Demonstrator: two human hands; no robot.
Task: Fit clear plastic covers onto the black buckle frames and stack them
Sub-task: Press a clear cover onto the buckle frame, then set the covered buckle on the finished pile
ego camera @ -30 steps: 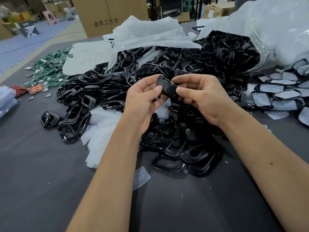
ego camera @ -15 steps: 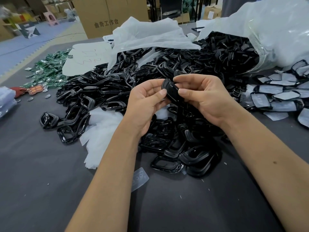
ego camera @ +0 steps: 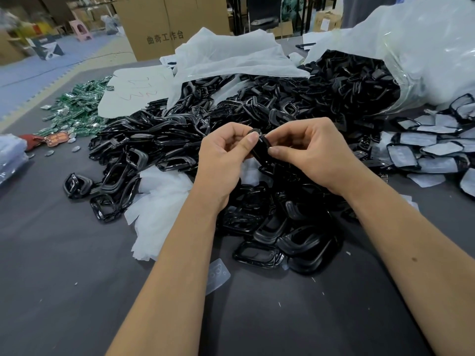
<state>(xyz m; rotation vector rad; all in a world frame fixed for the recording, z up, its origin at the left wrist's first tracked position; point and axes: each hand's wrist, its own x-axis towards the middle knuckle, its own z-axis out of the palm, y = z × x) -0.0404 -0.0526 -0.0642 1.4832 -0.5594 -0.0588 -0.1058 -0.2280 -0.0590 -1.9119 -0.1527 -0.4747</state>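
Both hands pinch one black buckle frame (ego camera: 261, 147) over the table's middle. My left hand (ego camera: 223, 160) grips its left edge with the thumb pressed on top. My right hand (ego camera: 308, 152) grips its right edge. Whether a clear cover sits in this frame is hidden by my fingers. A large heap of loose black frames (ego camera: 180, 134) spreads behind and under the hands. A small pile of frames (ego camera: 290, 240) lies just in front of my wrists. One clear plastic cover (ego camera: 218, 274) lies flat on the grey table (ego camera: 64, 278) beside my left forearm.
Frames with whitish covers (ego camera: 431, 152) lie spread at the right. A clear bag (ego camera: 424, 55) spills black frames at the back right. White sheets (ego camera: 159, 209) lie under the heap. Green circuit boards (ego camera: 77, 109) sit at the far left. A cardboard box (ego camera: 164, 27) stands behind.
Both hands have closed in tighter on the frame and turned it more edge-on. The view shifted slightly; nothing on the table moved.
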